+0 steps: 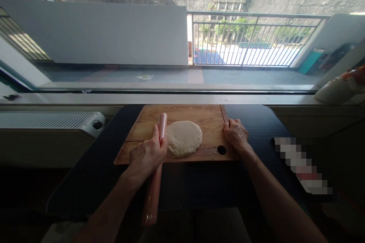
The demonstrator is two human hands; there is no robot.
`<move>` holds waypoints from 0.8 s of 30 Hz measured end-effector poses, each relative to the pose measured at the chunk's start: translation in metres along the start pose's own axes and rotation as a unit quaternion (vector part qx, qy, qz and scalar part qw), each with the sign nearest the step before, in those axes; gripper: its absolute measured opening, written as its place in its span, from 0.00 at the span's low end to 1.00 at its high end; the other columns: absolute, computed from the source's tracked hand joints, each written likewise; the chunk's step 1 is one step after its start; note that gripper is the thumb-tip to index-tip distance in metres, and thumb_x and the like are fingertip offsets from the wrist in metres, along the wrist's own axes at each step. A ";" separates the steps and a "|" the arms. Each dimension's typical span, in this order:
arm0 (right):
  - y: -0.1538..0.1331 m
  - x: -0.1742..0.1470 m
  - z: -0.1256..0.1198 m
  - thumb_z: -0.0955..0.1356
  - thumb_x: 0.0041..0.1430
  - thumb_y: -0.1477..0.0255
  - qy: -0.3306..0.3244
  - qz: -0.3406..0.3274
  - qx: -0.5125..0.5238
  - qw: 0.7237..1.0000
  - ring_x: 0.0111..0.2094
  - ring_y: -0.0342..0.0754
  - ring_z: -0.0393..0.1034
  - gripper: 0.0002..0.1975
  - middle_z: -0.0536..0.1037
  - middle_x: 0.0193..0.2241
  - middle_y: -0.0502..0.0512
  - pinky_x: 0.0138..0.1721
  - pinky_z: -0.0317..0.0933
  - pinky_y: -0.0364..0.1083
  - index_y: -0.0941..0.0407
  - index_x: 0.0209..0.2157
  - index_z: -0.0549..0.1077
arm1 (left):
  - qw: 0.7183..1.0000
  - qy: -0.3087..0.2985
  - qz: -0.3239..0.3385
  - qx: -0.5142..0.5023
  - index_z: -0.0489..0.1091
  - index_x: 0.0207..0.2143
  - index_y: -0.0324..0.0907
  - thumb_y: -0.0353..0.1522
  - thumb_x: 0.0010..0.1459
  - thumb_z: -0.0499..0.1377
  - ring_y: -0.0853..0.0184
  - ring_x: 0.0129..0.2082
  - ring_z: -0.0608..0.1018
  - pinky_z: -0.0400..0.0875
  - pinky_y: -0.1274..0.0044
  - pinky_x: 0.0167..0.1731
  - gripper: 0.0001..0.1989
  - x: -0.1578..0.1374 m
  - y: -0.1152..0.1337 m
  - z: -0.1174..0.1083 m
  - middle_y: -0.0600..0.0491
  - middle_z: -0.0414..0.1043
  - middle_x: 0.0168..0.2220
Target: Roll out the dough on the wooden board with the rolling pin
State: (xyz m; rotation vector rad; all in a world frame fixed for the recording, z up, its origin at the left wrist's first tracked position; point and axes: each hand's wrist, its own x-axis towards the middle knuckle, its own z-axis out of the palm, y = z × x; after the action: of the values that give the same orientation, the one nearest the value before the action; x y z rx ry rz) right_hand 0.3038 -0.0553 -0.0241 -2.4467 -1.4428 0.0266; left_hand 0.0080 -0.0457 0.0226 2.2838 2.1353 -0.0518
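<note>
My left hand (148, 152) is wrapped round a long, shiny pink roll of cling film (153, 197). The roll slants over the front left of a wooden cutting board (211, 115), and its lower end sticks out past the table's front edge. Just right of that hand, a flattened oval of pale dough (184, 138) lies on the board. My right hand (236, 133) is closed on the board's right edge, its fingers curled and partly hidden. A round hole shows in the board near that hand.
The board lies on a dark table (259, 121) with rounded corners, against a window sill (199, 99). A blurred-out flat object (302, 167) lies at the table's right side. A radiator (48, 119) stands left, and a pale vase (338, 89) sits on the sill at right.
</note>
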 end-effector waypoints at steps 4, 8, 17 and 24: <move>-0.001 -0.001 0.001 0.52 0.64 0.62 0.005 -0.001 0.003 1.000 0.37 0.51 0.68 0.19 0.69 0.39 0.57 0.35 0.59 0.47 0.55 0.37 0.69 | 0.999 -0.028 -0.028 0.019 0.43 0.63 0.31 0.42 0.61 0.37 0.48 0.34 0.79 0.68 0.63 0.35 0.33 0.000 -0.003 -0.004 0.37 0.76 0.32; -0.003 0.000 0.003 0.52 0.64 0.62 0.003 0.002 0.004 1.000 0.38 0.52 0.68 0.20 0.69 0.39 0.58 0.36 0.59 0.49 0.56 0.39 0.69 | 0.999 -0.008 -0.035 0.021 0.45 0.61 0.21 0.39 0.61 0.37 0.46 0.33 0.78 0.67 0.61 0.33 0.34 0.001 0.006 0.001 0.34 0.75 0.29; -0.021 -0.030 -0.037 0.57 0.62 0.65 0.026 -0.093 0.035 0.995 0.44 0.54 0.65 0.19 0.69 0.43 0.60 0.41 0.58 0.49 0.56 0.52 0.64 | 0.946 0.098 -0.076 -0.300 0.55 0.59 0.41 0.48 0.56 0.48 0.58 0.37 0.78 0.70 0.71 0.36 0.32 0.004 -0.035 0.008 0.47 0.75 0.37; -0.102 -0.099 -0.069 0.61 0.60 0.58 -0.143 -0.351 0.184 0.907 0.37 0.47 0.67 0.23 0.73 0.41 0.53 0.34 0.57 0.44 0.51 0.54 0.61 | 0.729 0.101 -0.017 -0.677 0.65 0.45 0.39 0.47 0.53 0.55 0.70 0.19 0.72 0.69 0.78 0.20 0.23 -0.002 -0.001 -0.005 0.57 0.68 0.24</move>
State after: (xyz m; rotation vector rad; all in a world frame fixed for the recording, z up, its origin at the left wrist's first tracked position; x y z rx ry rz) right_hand 0.1787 -0.1111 0.0552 -1.5657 -2.1371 0.4686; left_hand 0.0068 -0.0479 0.0273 1.2918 1.3020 1.3056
